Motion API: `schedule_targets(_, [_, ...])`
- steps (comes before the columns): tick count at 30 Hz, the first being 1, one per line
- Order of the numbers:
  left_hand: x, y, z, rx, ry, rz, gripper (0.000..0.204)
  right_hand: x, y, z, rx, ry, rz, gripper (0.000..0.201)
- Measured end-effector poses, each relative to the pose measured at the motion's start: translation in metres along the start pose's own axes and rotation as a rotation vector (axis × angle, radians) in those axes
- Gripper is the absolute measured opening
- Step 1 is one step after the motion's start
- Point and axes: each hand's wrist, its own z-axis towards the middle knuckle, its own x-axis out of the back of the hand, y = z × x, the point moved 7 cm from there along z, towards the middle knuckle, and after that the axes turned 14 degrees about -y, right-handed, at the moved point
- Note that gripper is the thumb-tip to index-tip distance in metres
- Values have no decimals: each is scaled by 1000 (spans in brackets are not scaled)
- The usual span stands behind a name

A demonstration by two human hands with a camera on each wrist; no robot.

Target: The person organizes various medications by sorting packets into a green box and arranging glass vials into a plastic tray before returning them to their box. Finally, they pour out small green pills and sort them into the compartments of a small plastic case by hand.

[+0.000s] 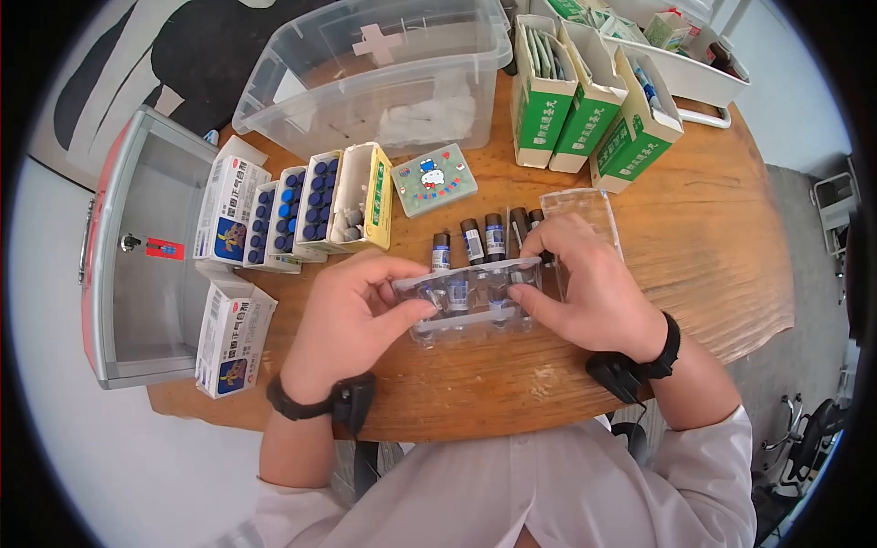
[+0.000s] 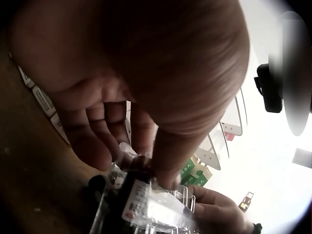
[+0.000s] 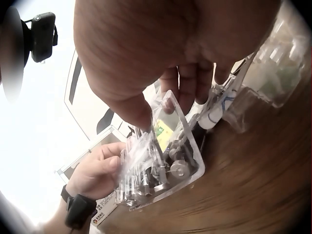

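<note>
Right at the front of the table (image 1: 694, 260), a clear tray (image 1: 475, 321) is being held between two hands! Its left end is being pinched by the left hand (image 1: 347, 306), thumb to the near side, fingers curled behind; its right end is being pinched by the right hand (image 1: 594, 288) in much the same way. A light, even squeeze is being called for here, since thin plastic like this could easily be bowed. Both ends are best being moved together, so that no twist is being put in. Dark-capped vials (image 1: 494, 237) are being seen just beyond, and some through the plastic; which are being held inside cannot be told. Those caps are being approached closely by the right fingertips, so knocks should be guarded against! Beside that hand, a second tray (image 1: 600, 219) is being given little room. Farther out, a tin (image 1: 437, 181), blue-capped vials (image 1: 318, 196) and green boxes (image 1: 585, 123) are not being touched.
</note>
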Motion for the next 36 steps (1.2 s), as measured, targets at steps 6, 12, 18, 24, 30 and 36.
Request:
schedule_targets(6, [-7,3,7,40,-21,183,32,-3,-2,1,2,24,-70,35])
schedule_targets(12, [-6,0,5,-5,29,173,34,-5,0,0,2,66,-81,36])
schedule_targets(18, [-7,13,1,-104,53,322,35,3,-6,-3,8,32,-48,38])
schedule_targets(24, [4,4,-1,-111,61,111,33,14,-3,-6,77,-21,-15,44])
schedule_targets(30, [7,1,-4,-118,54,65,38,15,0,-5,140,-32,-51,57])
schedule_targets(36, [-41,51,-49,-500,-203,826,38,50,-8,-26,153,-172,-186,81])
